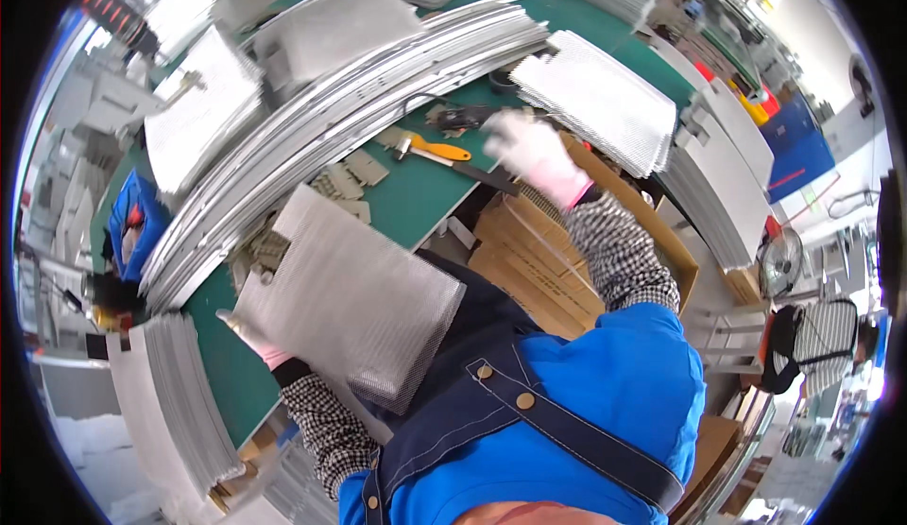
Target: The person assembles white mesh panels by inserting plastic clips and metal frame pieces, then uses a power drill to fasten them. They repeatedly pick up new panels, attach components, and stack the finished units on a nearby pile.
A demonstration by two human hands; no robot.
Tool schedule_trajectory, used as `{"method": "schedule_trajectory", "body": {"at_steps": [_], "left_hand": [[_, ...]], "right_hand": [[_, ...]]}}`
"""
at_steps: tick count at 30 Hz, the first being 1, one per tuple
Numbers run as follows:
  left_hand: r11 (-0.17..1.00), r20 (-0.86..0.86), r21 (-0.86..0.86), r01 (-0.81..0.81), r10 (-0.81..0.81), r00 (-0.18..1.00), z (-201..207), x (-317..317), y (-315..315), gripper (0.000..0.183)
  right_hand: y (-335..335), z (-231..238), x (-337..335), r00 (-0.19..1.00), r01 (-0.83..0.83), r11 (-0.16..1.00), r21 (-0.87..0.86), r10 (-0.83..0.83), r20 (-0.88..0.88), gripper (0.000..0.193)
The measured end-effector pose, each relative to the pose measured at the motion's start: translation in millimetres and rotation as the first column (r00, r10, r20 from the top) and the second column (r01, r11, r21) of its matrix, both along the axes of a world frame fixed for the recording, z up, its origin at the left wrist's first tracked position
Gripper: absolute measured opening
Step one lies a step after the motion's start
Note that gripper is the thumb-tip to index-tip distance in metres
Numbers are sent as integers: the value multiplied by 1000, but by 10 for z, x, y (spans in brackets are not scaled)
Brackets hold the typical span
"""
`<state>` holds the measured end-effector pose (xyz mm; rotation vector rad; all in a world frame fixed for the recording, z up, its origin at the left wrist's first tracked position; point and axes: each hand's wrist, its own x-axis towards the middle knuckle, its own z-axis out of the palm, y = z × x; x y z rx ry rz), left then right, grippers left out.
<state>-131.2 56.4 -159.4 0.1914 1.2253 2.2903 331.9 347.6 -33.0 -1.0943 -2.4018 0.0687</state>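
My left hand (250,336), in a white glove with a pink cuff, grips the left edge of a grey metal mesh panel (350,289). The panel is tilted in front of my apron, with a small notch in its left edge. My right hand (531,152), gloved the same way, is over the far right of the green table (430,206). Motion smears its fingers, so I cannot make out whether they hold anything. Left of it lie a dark tool (463,117) and a hammer-like tool with an orange handle (440,150).
Long metal strips (350,90) lie stacked across the table, with small beige pieces (351,177) before them. Mesh panel stacks stand at the right (600,100) and lower left (175,393). An open cardboard box (529,260) is below my right forearm. A blue bin (137,223) sits left.
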Motion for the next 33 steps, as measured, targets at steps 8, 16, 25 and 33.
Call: {"method": "schedule_trajectory", "body": {"at_steps": [8,16,25,33], "left_hand": [[983,-51,-178,-53,45,998,-3,-6,5,82],[993,-263,-105,-60,30,964,-628,-573,-266,82],[972,-98,-187,-138,122,988,16,22,-15,79],[1000,-108,-13,23,-24,994,-323,-232,-133,78]], "right_hand": [[774,153,1409,687,596,803,4,-512,515,97],[1086,308,1534,843,457,877,-146,-374,387,100],[1056,902,1630,945,206,814,-543,-309,-104,52],[955,381,1507,766,545,839,-8,-494,412,85]]}}
